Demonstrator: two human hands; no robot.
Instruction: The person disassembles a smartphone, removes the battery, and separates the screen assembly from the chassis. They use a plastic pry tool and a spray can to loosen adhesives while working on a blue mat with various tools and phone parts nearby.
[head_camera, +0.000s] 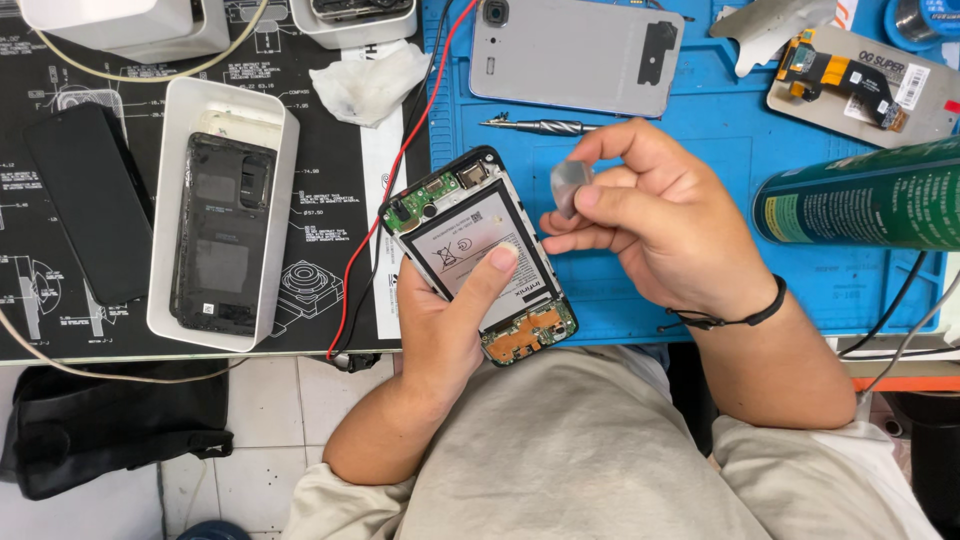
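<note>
Far left: black phone (88, 205) lies flat on the black mat (330, 290), just beside a white tray (285, 140).
Tray: holds a dark phone frame (222, 235), lying lengthwise.
Mat, upper part: crumpled white wipe (368, 82); red wire (395, 170) and a black one run down past it to the table edge.
Left hand (440, 325): cradles the open phone (478, 255) from below, fingers wrapped round its back, thumb pressed on the battery (475, 245).
Open phone: back off, tilted, held above the table edge where the black mat meets the blue mat (640, 300); green boards show at both ends.
Right hand (665, 225): fingers narrow, pinching a small clear pick (568, 185) between thumb and forefinger, just beside the phone's upper right edge; black band on the wrist.
Blue mat, top: screwdriver (540, 126) lies near the hand; grey back cover (575, 55) beyond it.
Far right: green can (860, 195) on its side; a panel with flex cable (850, 80) above it.
</note>
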